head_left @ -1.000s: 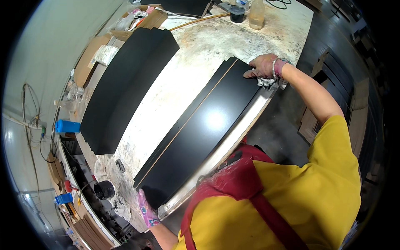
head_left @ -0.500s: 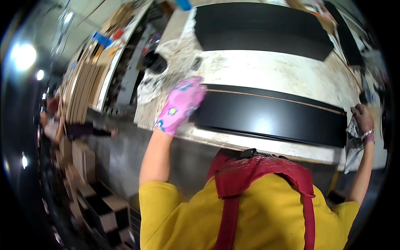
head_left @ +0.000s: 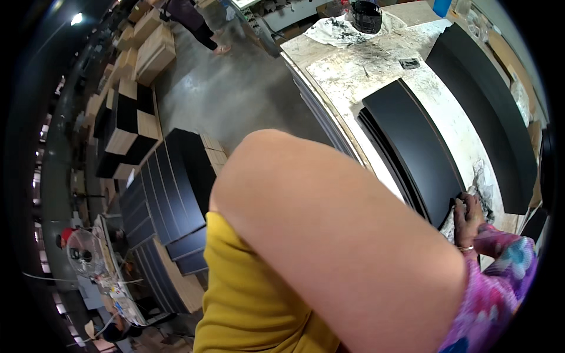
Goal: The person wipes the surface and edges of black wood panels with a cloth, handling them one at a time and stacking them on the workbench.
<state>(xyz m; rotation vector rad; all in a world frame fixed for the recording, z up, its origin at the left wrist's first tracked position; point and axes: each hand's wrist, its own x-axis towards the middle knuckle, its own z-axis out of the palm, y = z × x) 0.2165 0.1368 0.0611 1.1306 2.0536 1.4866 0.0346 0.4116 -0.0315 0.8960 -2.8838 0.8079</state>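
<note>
My left forearm crosses the picture from the yellow sleeve. Its hand (head_left: 500, 250), in a pink and purple floral glove, is beside my right wrist at the lower right; its fingers are hard to make out. My right hand (head_left: 467, 217), bare, dark-stained and with a bracelet, is closed on a white, dark-smeared rag (head_left: 448, 228) at the near end of a glossy black panel (head_left: 412, 141). That panel lies on top of other thin black panels on the worktable, a thin pale line running along its far edge.
A wider black panel (head_left: 482, 117) lies farther back on the stained white worktable (head_left: 335, 76). At its far end, a black-smeared tub (head_left: 366, 17) stands on a cloth. Stacked black panels (head_left: 168, 188), a fan (head_left: 84, 253) and boxes are to the left. Another person (head_left: 191, 20) stands beyond.
My view has swung round to the left. My gloved left hand has left the panel's left end and come across to my right hand, which stays with the rag at the panel's end.
</note>
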